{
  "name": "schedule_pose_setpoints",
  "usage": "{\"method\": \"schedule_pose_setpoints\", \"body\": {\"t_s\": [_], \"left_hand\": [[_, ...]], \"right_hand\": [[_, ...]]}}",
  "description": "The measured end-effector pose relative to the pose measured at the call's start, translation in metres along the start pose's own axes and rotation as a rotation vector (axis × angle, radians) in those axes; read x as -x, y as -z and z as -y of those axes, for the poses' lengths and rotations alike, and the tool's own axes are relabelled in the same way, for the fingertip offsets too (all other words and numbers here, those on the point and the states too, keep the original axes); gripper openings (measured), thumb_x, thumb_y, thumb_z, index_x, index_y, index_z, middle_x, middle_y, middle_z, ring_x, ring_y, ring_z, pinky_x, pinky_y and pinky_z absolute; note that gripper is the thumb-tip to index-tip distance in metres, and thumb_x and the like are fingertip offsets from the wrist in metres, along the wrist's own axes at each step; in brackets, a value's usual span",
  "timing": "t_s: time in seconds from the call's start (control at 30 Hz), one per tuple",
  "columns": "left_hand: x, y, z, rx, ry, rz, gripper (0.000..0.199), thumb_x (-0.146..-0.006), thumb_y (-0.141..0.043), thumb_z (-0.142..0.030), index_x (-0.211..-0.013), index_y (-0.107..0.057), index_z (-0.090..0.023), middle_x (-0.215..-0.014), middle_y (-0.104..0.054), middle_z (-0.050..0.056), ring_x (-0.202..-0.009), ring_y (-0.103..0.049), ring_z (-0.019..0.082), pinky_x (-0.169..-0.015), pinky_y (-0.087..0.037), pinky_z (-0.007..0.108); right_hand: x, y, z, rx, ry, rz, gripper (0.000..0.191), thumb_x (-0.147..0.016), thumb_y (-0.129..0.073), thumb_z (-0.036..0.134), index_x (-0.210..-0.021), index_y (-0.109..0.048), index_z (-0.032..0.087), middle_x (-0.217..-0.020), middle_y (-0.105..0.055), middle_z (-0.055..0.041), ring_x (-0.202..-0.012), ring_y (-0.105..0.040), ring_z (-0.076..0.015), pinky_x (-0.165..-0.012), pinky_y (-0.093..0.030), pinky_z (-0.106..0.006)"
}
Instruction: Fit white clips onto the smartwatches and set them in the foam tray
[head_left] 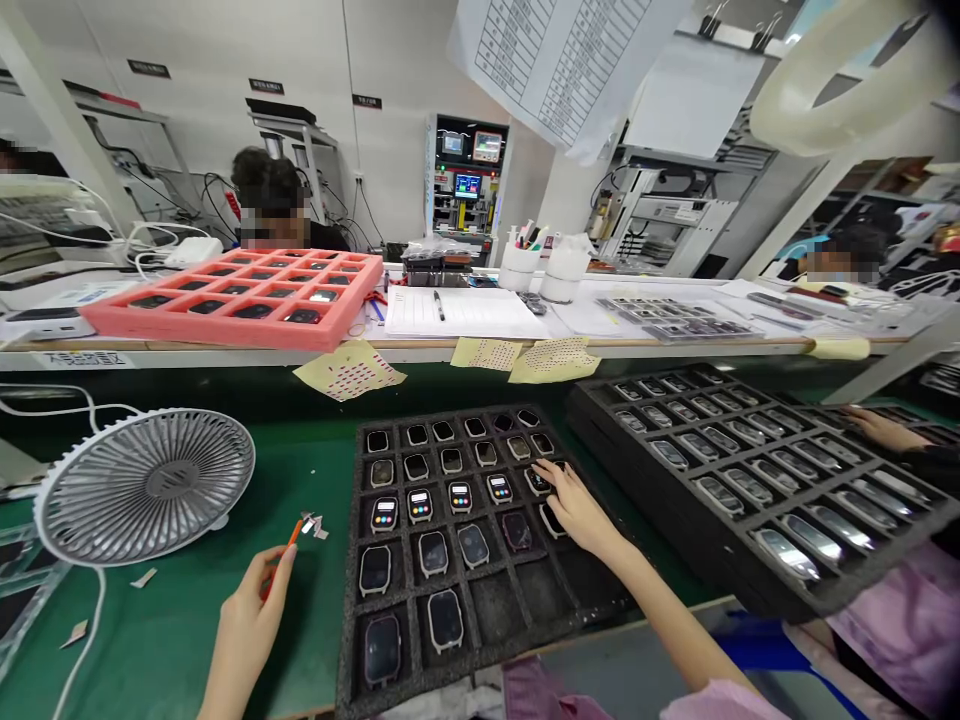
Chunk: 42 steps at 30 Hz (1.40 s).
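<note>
My left hand [253,605] is closed around a thin orange tool [295,534], whose exact kind I cannot make out. Small paper scraps [316,525] lie on the green mat by its tip. My right hand [581,508] reaches into a black foam tray [501,597] of smartwatches. Its fingers are on a smartwatch [535,480] in the third row, which still sits in its compartment; the hand partly covers it. Left of it, a lit smartwatch [499,488] and several others in that row show coloured icons. Most other watch screens are dark. Several front-right compartments hold no watch.
A round fan [169,485] stands at left. Another black foam tray [750,480] with watches is at right, with another person's hand [889,428] beyond it. The shelf [652,350] holds a pink foam tray [315,335], papers and pen cups. Yellow label sheets [351,370] hang from its edge.
</note>
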<state>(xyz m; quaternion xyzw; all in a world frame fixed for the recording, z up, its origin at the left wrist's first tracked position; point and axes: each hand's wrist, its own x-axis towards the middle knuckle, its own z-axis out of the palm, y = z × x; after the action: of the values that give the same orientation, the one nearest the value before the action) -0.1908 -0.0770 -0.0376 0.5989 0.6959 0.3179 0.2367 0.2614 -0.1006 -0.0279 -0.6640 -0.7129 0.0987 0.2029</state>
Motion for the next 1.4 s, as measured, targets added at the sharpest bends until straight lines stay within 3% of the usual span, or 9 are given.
{"method": "schedule_pose_setpoints", "body": {"t_s": [0.2, 0.33, 0.47, 0.63, 0.8, 1.0, 1.1, 1.2, 1.4], "left_hand": [[0.008, -0.001, 0.005, -0.033, 0.043, 0.025, 0.042, -0.076, -0.042, -0.059, -0.091, -0.058, -0.024, -0.080, -0.072, 0.005, -0.070, -0.068, 0.024, -0.059, -0.048, 0.026], [0.009, -0.002, 0.006, -0.038, 0.036, 0.017, 0.041, -0.076, -0.043, -0.059, -0.090, -0.059, -0.024, -0.080, -0.072, 0.005, -0.069, -0.068, 0.023, -0.057, -0.047, 0.025], [0.007, -0.003, 0.009, -0.024, 0.014, 0.001, 0.040, -0.075, -0.044, -0.058, -0.088, -0.059, -0.023, -0.075, -0.071, 0.005, -0.066, -0.068, 0.023, -0.054, -0.047, 0.023], [0.006, -0.003, 0.011, -0.004, -0.005, -0.007, 0.040, -0.074, -0.045, -0.058, -0.086, -0.061, -0.024, -0.072, -0.071, 0.004, -0.065, -0.068, 0.022, -0.053, -0.048, 0.022], [0.006, -0.002, 0.009, -0.031, 0.020, 0.012, 0.041, -0.074, -0.044, -0.059, -0.087, -0.061, -0.024, -0.068, -0.069, 0.002, -0.060, -0.067, 0.021, -0.053, -0.047, 0.023], [0.005, -0.003, 0.011, -0.042, 0.021, 0.023, 0.039, -0.076, -0.044, -0.058, -0.088, -0.060, -0.024, -0.072, -0.071, 0.003, -0.066, -0.069, 0.022, -0.054, -0.047, 0.023], [0.004, -0.004, 0.013, -0.045, 0.022, 0.021, 0.040, -0.076, -0.044, -0.058, -0.090, -0.060, -0.024, -0.074, -0.071, 0.003, -0.067, -0.069, 0.023, -0.055, -0.047, 0.023], [0.005, -0.003, 0.012, -0.040, 0.006, 0.024, 0.042, -0.077, -0.041, -0.059, -0.090, -0.060, -0.024, -0.070, -0.069, 0.002, -0.061, -0.067, 0.021, -0.054, -0.047, 0.024], [0.012, -0.001, 0.003, 0.009, -0.058, 0.020, 0.049, -0.082, -0.034, -0.063, -0.092, -0.058, -0.022, -0.054, -0.056, -0.002, -0.049, -0.057, 0.019, -0.051, -0.044, 0.024]], "right_hand": [[0.017, -0.001, -0.001, 0.025, -0.001, 0.012, 0.053, -0.081, -0.031, 0.010, -0.132, -0.037, 0.020, -0.136, -0.054, -0.0095, -0.133, -0.040, -0.0189, -0.115, -0.019, -0.051], [0.031, 0.007, -0.010, -0.008, -0.040, -0.074, 0.048, -0.083, -0.030, 0.012, -0.130, -0.038, 0.021, -0.128, -0.061, -0.0079, -0.128, -0.047, -0.0192, -0.115, -0.021, -0.050], [0.024, 0.012, -0.026, 0.007, -0.109, -0.185, 0.048, -0.084, -0.030, 0.014, -0.132, -0.035, 0.019, -0.135, -0.055, -0.0110, -0.129, -0.046, -0.0208, -0.113, -0.025, -0.051], [0.009, 0.003, -0.041, 0.050, -0.158, -0.130, 0.050, -0.084, -0.029, 0.013, -0.134, -0.034, 0.017, -0.136, -0.053, -0.0135, -0.131, -0.043, -0.0233, -0.112, -0.025, -0.054], [0.024, -0.001, -0.043, 0.067, -0.151, -0.107, 0.048, -0.083, -0.031, 0.013, -0.131, -0.037, 0.018, -0.135, -0.055, -0.0131, -0.130, -0.045, -0.0236, -0.111, -0.026, -0.054], [0.032, 0.011, -0.045, 0.050, -0.116, -0.228, 0.043, -0.084, -0.029, 0.012, -0.125, -0.041, 0.016, -0.126, -0.061, -0.0132, -0.121, -0.053, -0.0219, -0.109, -0.030, -0.050], [0.015, 0.014, -0.039, 0.025, -0.109, -0.252, 0.042, -0.084, -0.031, 0.014, -0.123, -0.043, 0.015, -0.126, -0.059, -0.0139, -0.119, -0.054, -0.0222, -0.102, -0.039, -0.044], [-0.017, 0.013, -0.021, 0.053, -0.071, -0.194, 0.039, -0.085, -0.034, 0.016, -0.122, -0.047, 0.016, -0.118, -0.062, -0.0127, -0.111, -0.057, -0.0225, -0.093, -0.045, -0.039], [-0.102, -0.010, 0.028, 0.101, 0.031, -0.072, 0.027, -0.086, -0.040, 0.014, -0.105, -0.059, 0.017, -0.103, -0.065, -0.0114, -0.098, -0.059, -0.0244, -0.089, -0.040, -0.038]]}}
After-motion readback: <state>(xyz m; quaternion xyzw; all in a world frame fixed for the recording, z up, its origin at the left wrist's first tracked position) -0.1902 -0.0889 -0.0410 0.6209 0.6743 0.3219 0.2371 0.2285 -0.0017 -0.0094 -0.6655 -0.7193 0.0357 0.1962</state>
